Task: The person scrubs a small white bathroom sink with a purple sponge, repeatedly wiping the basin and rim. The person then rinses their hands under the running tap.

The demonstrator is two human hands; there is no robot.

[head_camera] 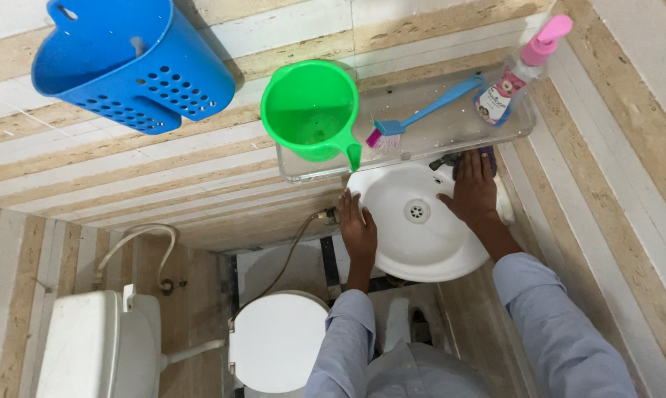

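The left hand (358, 230) rests flat, fingers spread, on the white sink (392, 250) rim, apparently steadying the person. The right hand (474, 193) presses a dark cloth (487, 156) beside the tap (443, 161), its grip closed on the cloth. A blue brush (421, 116) lies on the glass shelf (451, 133) above.

Upper left of your frame, a blue perforated basket (130, 63) hangs on the striped tile wall (126, 169). On the clear shelf (451, 129) sit a green jug (311, 110), a blue brush (421, 114) and a pink-capped pump bottle (521, 74). Lower left: a white toilet (274, 339) and what looks like its cistern (89, 346).
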